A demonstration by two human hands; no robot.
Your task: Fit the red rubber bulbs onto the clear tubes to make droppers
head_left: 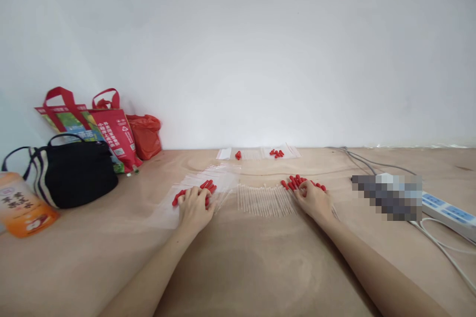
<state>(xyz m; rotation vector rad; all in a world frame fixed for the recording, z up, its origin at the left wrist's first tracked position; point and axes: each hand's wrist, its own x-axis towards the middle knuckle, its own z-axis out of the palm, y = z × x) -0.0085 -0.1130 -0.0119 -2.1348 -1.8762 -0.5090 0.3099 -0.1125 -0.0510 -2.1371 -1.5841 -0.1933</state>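
My left hand (196, 206) rests over a pile of small red pieces (208, 185) on clear plastic bags (169, 208); its fingers are bent and somewhat apart, with no piece plainly gripped. On the right, my right hand (314, 199) touches the near side of a second red pile (296, 181). Its thumb and fingers are pressed together, and whatever is between them is hidden. A row of thin pale sticks (265, 200) lies side by side on the table between my hands. Some sticks show beside each hand.
Flat clear bags with red pieces (277, 153) and sticks lie by the wall. At left stand a black bag (80, 173), red bags (147, 136) and an orange-white package (28, 208). A power strip (449, 212), cables and a blurred-out object are at right.
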